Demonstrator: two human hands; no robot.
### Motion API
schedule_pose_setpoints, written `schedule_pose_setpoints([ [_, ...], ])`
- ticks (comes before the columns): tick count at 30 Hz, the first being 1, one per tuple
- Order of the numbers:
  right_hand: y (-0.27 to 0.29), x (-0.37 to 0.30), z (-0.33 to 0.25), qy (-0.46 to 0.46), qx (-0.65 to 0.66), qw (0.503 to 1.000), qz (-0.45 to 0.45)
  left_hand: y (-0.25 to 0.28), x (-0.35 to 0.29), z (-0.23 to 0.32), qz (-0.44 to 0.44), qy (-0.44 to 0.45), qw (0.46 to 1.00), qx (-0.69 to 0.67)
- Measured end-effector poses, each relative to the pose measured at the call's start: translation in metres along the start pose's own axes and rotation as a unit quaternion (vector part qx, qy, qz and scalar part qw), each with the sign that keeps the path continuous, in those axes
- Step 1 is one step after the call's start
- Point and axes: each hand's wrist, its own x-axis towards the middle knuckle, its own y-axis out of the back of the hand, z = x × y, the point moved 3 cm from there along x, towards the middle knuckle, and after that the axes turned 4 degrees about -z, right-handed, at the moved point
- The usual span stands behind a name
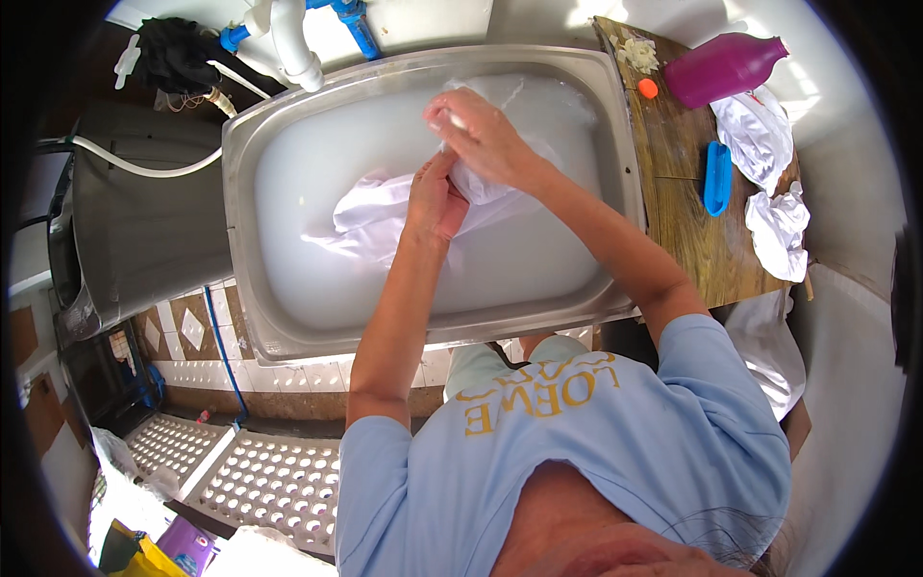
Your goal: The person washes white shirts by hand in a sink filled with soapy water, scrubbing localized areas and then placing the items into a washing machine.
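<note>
A white cloth point(370, 213) lies partly in cloudy water inside a large metal basin point(630, 192). My left hand point(438, 200) is closed on a gathered part of this cloth, over the middle of the basin. Just above and to the right of it is my right hand point(486, 139), its fingers curled together close to the cloth. A small whitish bit shows at those fingers, too little to name. Part of the cloth bunches below the right palm, and its other end spreads to the left in the water.
Right of the basin, a wooden board point(683, 236) bears a purple bottle point(723, 69), an orange cap point(648, 88), a blue brush-like piece point(717, 179) and white cloths point(777, 231). A white pipe point(293, 43) stands behind. On the left, a pale hose point(144, 171) reaches the basin's rim.
</note>
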Motion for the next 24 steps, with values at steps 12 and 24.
schedule_pose_setpoints([
  [12,-0.017,-0.005,0.011,-0.008,-0.166,0.986,0.022,0.003,0.001,-0.011,-0.029,-0.01,0.999,0.014],
  [24,0.205,-0.089,0.062,-0.131,-0.291,0.94,0.12,-0.029,-0.01,0.006,-0.042,-0.021,0.993,0.112],
])
